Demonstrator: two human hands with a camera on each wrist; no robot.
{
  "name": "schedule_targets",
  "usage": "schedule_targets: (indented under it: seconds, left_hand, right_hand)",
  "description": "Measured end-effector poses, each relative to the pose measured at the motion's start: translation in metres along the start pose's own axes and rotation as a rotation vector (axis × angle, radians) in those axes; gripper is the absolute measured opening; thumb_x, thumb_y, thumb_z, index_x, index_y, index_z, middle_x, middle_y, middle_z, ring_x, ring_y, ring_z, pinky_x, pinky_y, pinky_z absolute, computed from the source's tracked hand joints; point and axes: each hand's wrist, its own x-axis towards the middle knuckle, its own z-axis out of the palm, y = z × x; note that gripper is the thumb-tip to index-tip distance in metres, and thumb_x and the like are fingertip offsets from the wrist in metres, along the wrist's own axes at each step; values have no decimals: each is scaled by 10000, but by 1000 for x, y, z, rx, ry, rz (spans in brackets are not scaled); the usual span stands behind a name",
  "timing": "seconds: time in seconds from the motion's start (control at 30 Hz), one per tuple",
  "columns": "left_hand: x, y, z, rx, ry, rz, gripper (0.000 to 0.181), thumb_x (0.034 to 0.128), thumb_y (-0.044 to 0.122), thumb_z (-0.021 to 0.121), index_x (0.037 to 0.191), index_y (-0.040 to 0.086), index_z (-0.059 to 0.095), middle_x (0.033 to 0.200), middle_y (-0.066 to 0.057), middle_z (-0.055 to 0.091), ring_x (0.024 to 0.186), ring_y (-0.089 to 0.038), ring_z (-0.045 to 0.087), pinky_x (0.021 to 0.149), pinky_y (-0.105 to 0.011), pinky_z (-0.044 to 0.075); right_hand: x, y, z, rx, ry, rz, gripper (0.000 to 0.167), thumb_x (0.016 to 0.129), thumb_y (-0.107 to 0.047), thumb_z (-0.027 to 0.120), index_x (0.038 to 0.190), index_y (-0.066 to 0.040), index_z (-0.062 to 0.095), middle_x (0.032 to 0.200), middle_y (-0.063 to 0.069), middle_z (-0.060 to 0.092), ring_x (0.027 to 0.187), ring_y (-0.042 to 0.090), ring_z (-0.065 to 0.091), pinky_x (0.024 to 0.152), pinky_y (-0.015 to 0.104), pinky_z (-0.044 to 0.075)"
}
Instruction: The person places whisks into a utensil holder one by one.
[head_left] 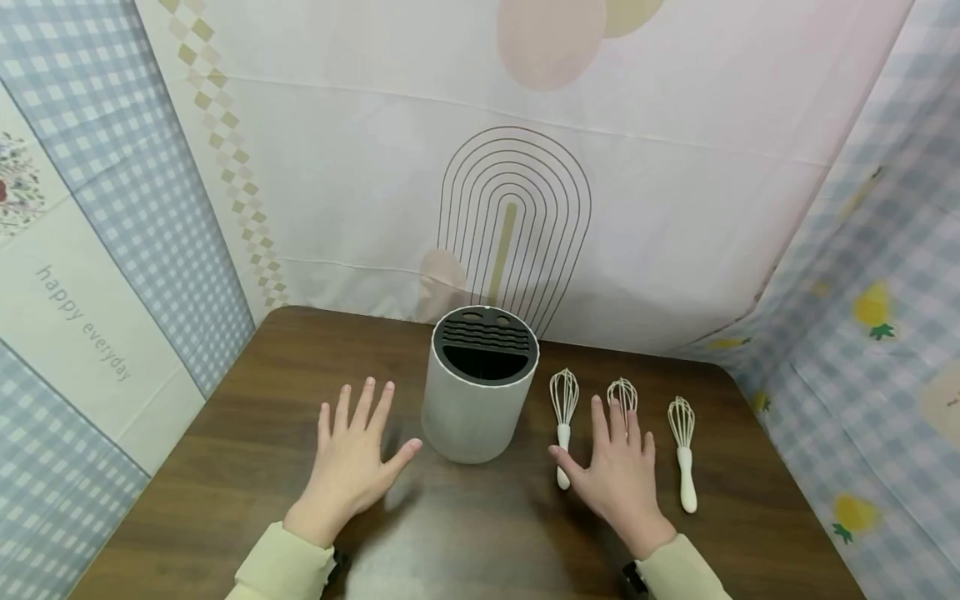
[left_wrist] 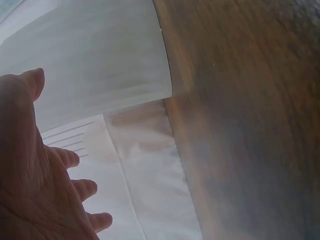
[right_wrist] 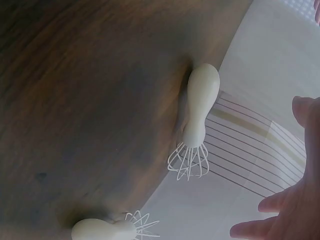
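My left hand hovers with spread fingers to the left of a grey-white cylindrical utensil holder, holding nothing. The holder's black slotted top has a wide half-round opening at the front. On the right, my right hand is spread out above the middle whisk, hiding most of its handle. Beside its thumb lies the left whisk, and farther right the third whisk. All have pale handles. In the right wrist view, a whisk handle lies apart from the fingers.
A dark brown wooden table carries everything. Behind it hangs a white patterned cloth. Blue checked cloths hang at the left and right, close to the table's edges.
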Motion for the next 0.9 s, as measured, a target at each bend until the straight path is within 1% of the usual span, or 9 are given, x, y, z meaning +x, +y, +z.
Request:
schedule_targets:
  seconds: [0.2, 0.3, 0.43, 0.53, 0.6, 0.73, 0.8, 0.9]
  left_hand:
    - [2, -2, 1, -19, -18, -9, 910, 870, 769, 327, 1565, 265, 26, 1614, -84, 31, 1447, -372, -56, 1084, -625, -21]
    - [4, -2, 2, -80, -38, -15, 916, 867, 763, 358, 1563, 277, 14, 1615, -72, 14, 1446, -374, -54, 1082, -627, -23]
    - [6, 1, 1, -242, -72, -17, 898, 881, 705, 445, 1558, 311, 4, 1614, -45, 6, 1451, -348, -47, 1085, -618, -12]
    - [6, 3, -1, -373, -74, -2, 889, 892, 640, 513, 1556, 323, 14, 1613, -36, 26, 1455, -335, -11, 1090, -613, 17]
    - [8, 5, -2, -450, -68, 4, 903, 885, 623, 545, 1553, 337, 10, 1612, -13, 36, 1457, -316, 14, 1098, -602, 43]
    - [13, 10, -5, -629, -43, -8, 960, 843, 564, 657, 1537, 398, 15, 1604, 66, 57, 1453, -262, 84, 1092, -597, 143]
    - [17, 12, -6, -712, -20, -17, 980, 819, 507, 717, 1525, 435, 42, 1594, 99, 86, 1446, -237, 126, 1079, -596, 191]
    - [24, 16, -7, -821, 23, 0, 981, 804, 390, 773, 1519, 436, 103, 1577, 103, 153, 1433, -222, 188, 1082, -568, 220]
  right_hand:
    - [4, -2, -1, 34, -21, 5, 1061, 786, -818, 433, 1535, -93, 233, 1524, 240, 263, 1371, 472, 225, 1003, 684, 204]
    - [6, -1, -1, 56, -23, 8, 1063, 789, -814, 437, 1534, -85, 230, 1517, 244, 277, 1362, 482, 237, 1000, 673, 234]
    - [9, 1, -1, 110, 3, 6, 1066, 784, -787, 498, 1529, -72, 233, 1487, 244, 328, 1323, 476, 314, 952, 654, 322]
    - [10, 1, -1, 178, 8, 20, 1076, 772, -772, 538, 1529, -72, 231, 1475, 232, 354, 1299, 461, 360, 900, 649, 375]
    - [12, 1, -2, 228, -13, 48, 1081, 767, -773, 544, 1533, -83, 218, 1476, 228, 356, 1298, 451, 371, 866, 652, 396]
    - [16, -1, -2, 334, -83, 111, 1081, 772, -772, 538, 1542, -98, 186, 1481, 229, 356, 1305, 427, 385, 891, 638, 395]
    - [19, -1, -1, 397, -114, 141, 1078, 774, -762, 548, 1541, -100, 181, 1464, 230, 381, 1291, 411, 413, 931, 608, 385]
    - [23, 0, 1, 494, -160, 189, 1055, 782, -738, 569, 1535, -109, 182, 1409, 216, 443, 1250, 378, 465, 946, 561, 398]
